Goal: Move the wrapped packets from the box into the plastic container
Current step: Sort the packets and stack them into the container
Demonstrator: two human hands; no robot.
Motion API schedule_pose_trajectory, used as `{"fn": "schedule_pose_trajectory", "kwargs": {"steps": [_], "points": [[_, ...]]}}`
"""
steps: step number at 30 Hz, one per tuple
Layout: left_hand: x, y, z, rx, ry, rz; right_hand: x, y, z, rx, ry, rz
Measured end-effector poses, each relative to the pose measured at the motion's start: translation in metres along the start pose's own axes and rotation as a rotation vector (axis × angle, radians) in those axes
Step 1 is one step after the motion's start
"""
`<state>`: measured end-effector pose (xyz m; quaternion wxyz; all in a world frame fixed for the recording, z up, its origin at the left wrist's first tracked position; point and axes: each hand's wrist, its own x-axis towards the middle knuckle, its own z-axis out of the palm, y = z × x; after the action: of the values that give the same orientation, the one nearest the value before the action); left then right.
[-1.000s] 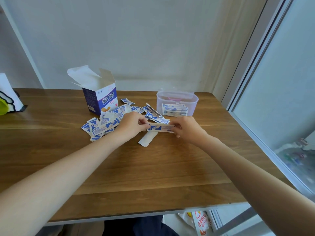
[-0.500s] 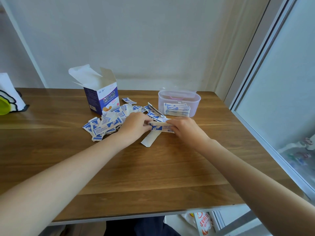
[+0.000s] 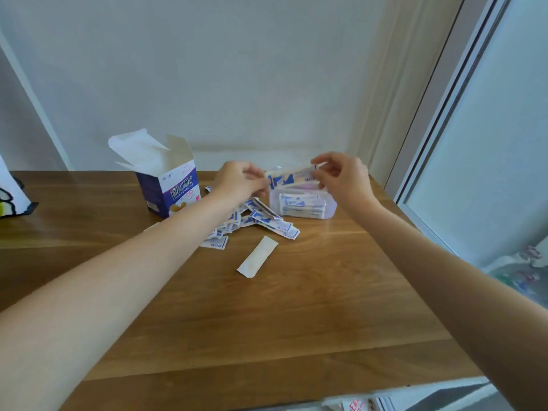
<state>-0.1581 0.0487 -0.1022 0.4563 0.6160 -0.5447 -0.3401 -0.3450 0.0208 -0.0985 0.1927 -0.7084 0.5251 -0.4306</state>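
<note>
Head view shows us midway through. Our left hand and right hand each pinch one end of a small stack of blue-and-white wrapped packets, held just above the translucent plastic container. A neat stack of packets already lies inside it. Many loose packets remain scattered on the brown wooden table beside the open purple-and-white cardboard box, plus one plain white packet nearer us. We judge most remain.
</note>
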Motion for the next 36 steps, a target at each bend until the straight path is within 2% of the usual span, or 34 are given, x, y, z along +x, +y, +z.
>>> {"fn": "schedule_pose_trajectory", "kwargs": {"steps": [2, 5, 9, 14, 21, 25, 36], "points": [[0.022, 0.014, 0.009, 0.043, 0.046, 0.040, 0.023, -0.002, -0.004, 0.008, 0.053, 0.063], [0.047, 0.028, 0.022, 0.384, 0.085, 0.116, 0.047, 0.002, -0.003, -0.190, 0.026, 0.125], [0.074, 0.038, 0.038, 0.748, -0.026, 0.113, 0.070, 0.013, 0.003, -0.408, -0.166, 0.218], [0.088, 0.038, 0.057, 1.051, -0.201, 0.121, 0.080, 0.016, 0.013, -0.593, -0.454, 0.265], [0.083, 0.036, 0.073, 1.369, -0.363, 0.127, 0.071, 0.017, 0.023, -0.719, -0.594, 0.247], [0.081, 0.038, 0.079, 1.406, -0.398, 0.078, 0.071, 0.014, 0.025, -0.827, -0.652, 0.226], [0.079, 0.037, 0.081, 1.200, -0.474, -0.080, 0.076, 0.009, 0.026, -0.821, -0.717, 0.245]]}}
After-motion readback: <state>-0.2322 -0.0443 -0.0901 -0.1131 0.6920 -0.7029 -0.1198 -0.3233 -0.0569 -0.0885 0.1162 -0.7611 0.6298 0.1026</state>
